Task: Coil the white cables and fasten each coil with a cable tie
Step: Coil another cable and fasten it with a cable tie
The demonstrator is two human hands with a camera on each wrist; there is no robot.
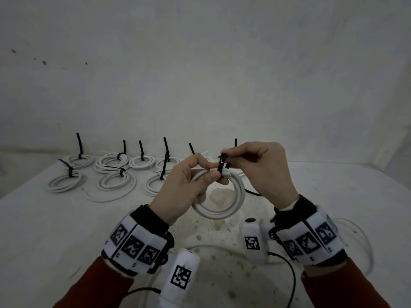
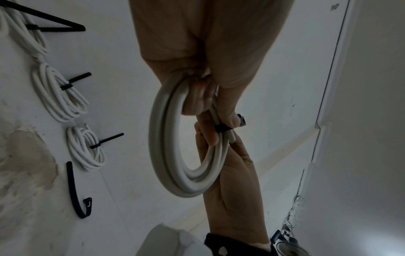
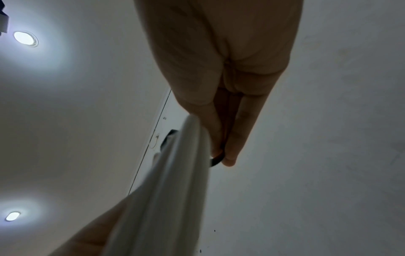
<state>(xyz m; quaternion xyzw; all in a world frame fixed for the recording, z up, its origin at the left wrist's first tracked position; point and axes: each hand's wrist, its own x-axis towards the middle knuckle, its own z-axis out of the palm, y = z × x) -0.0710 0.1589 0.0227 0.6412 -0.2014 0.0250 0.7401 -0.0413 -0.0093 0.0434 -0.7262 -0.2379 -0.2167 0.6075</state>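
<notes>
White round-sheathed cable, wound into a coil of several loops point(image 1: 219, 196), held up above the pale stained tabletop point(image 1: 44, 230) between both hands. Left hand point(image 1: 184, 187) curled through the ring, thumb and forefinger squeezing the loops together at the top — likely so the bundle stays tight while the tie goes on. Right hand point(image 1: 264, 172) just beside it, fingertips pinching a black plastic cable tie point(image 1: 223, 163) wrapped over the bundle, its square head upright near the fingertips; probably being threaded or pulled snug, though whether the tail has entered the head cannot be told.

Beyond the left hand, rows of finished white coils with black tie tails sticking up point(image 1: 80, 160), well apart from the work; a loose white cable point(image 1: 100, 197) lying in front of them.

Left wrist view alone shows the underside: the black band crossing the loops, clamped between a thumb and finger, plus a spare black cable tie bent into a hook shape point(image 2: 75, 194) on the tabletop under the hands. Right wrist view shows little more than the coil edge-on, a black sliver of tie at the fingertips point(image 3: 228, 155) — and ceiling lamps point(image 3: 25, 38) overhead.
</notes>
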